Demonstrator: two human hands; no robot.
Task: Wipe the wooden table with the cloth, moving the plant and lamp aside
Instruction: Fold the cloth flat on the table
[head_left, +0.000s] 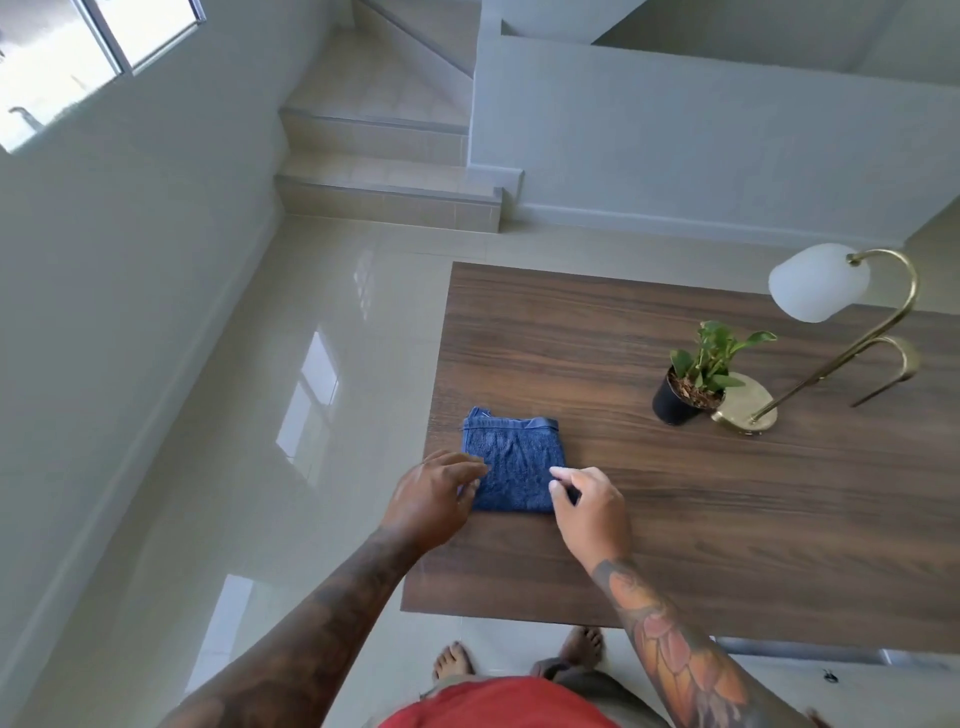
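Left hand (431, 499) was at the near-left corner of the folded blue cloth (511, 467), fingers spread and only loosely bent, tips touching or just over the cloth's left edge; nothing was gripped. Contact there could not be confirmed.

The cloth lay flat near the left end of the wooden table (675, 493), close to the near edge, roughly square, its hemmed edge on the far side. It sat directly between my two hands.

Right hand (589, 506) was at the cloth's near-right corner, thumb and forefinger drawn together. It looked like a pinch on that corner, but I could not tell whether fabric was actually caught.

Judgement: both hands were about equally near the cloth; the right seemed better set to lift it.

Further right, well apart from the cloth, stood the plant (693, 376) in a black pot, touching or just beside the round base of the brass lamp (831, 332). The right hand was nearer both.
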